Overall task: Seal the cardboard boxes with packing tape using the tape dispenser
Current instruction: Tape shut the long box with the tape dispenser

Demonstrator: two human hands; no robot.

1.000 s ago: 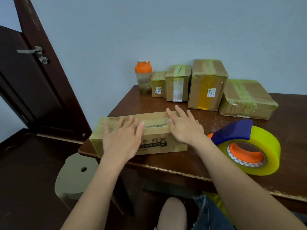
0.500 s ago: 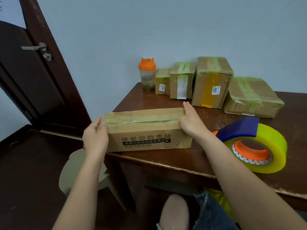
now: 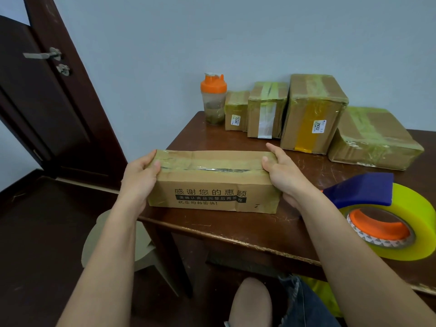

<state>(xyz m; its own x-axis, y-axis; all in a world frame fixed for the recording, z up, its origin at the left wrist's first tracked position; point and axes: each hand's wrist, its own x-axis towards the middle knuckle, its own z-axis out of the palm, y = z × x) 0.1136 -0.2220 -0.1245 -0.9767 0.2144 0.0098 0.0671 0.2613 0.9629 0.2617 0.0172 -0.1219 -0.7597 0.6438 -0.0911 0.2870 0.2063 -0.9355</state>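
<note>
We are looking at a long cardboard box [image 3: 213, 182] lying lengthwise near the front edge of the bench [image 3: 236, 230], printed black characters facing us, clear tape running along its top seam and wrinkling over both ends. At two o'clock from it, four taped boxes are standing in a row along the back: a small box [image 3: 236, 112], a taller box [image 3: 267, 109] touching it with a white strip down its front, a large upright box [image 3: 311, 114] wearing a yellow tape band and white label, and a low flat box [image 3: 372, 140] wrapped in greenish tape. At four o'clock, the tape dispenser [image 3: 358, 191], blue with an orange hub, is sitting in a yellow tape roll [image 3: 422, 223] lying flat.
</note>
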